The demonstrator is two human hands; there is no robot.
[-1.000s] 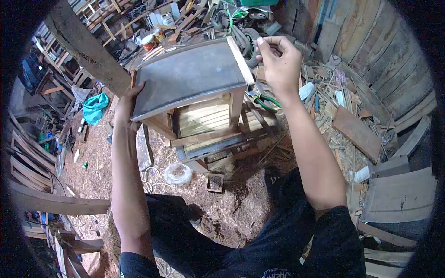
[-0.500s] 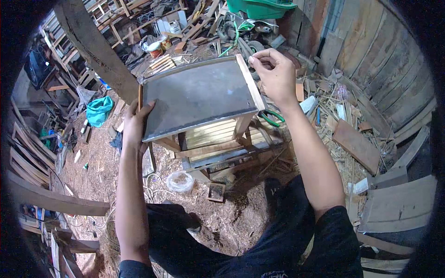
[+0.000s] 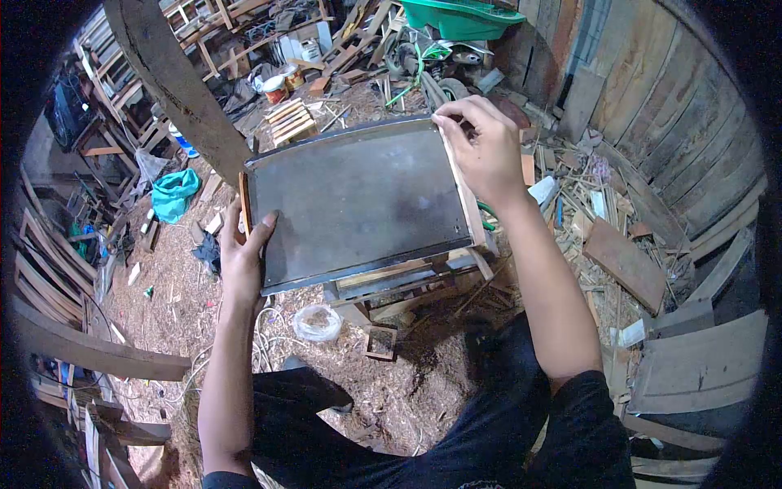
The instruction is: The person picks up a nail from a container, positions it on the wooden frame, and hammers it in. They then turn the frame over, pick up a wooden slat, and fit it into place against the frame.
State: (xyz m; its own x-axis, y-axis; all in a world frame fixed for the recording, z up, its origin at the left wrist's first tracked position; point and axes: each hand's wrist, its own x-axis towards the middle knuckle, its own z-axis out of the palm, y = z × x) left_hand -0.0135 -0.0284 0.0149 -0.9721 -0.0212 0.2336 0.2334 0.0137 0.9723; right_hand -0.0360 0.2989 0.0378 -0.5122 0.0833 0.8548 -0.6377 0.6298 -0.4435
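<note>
My left hand (image 3: pixel 247 257) grips the left edge of a shallow dark tray-like panel (image 3: pixel 358 204), its thumb on the inner surface. A light wooden strip (image 3: pixel 462 183) runs along the panel's right side. At the strip's far end is my right hand (image 3: pixel 482 143), thumb and forefinger pinched together; whatever they hold is too small to make out. Beneath the panel, a slatted wooden stand (image 3: pixel 383 281) is partly hidden. Behind the right wrist shows a bit of a green-handled tool (image 3: pixel 487 217).
A wooden post (image 3: pixel 175 90) rises at the upper left. Sawdust, a clear plastic bag (image 3: pixel 318 323) and a small wooden frame (image 3: pixel 380 341) lie below the stand. A teal bag (image 3: pixel 174 196) is on the left, wood scraps (image 3: pixel 627 261) on the right.
The panel has tilted and shifted slightly right and down, covering more of the stand. My right hand has come down onto the strip's far corner, and the green-handled tool is now mostly hidden.
</note>
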